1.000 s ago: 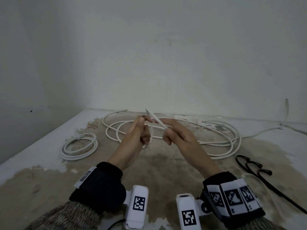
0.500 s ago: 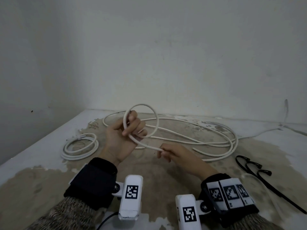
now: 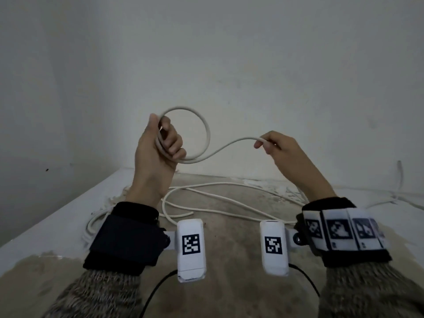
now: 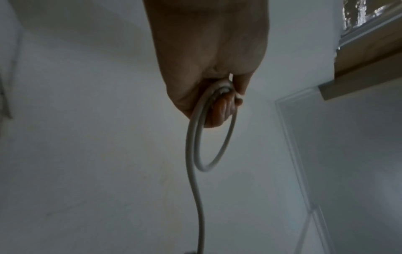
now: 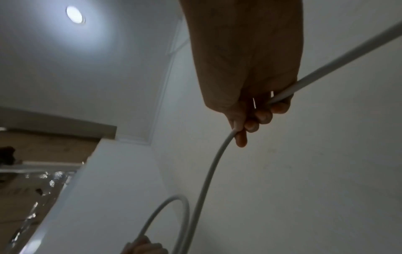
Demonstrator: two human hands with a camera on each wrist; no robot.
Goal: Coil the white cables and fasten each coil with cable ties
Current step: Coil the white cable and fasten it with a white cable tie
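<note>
Currently: white cable point(image 3: 226, 146) spans L→R, raised above table point(image 3: 57, 228).
Left hand point(image 3: 158, 145) clenches the loop point(image 3: 199, 118); right hand point(image 3: 278, 145) grasps the free run, level w/ loop, to its right. Likely next: bring it leftward.

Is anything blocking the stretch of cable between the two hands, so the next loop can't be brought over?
Nothing visible: the thin white cable runs freely through the air from the right hand to the loop gripped in the left hand.
</note>
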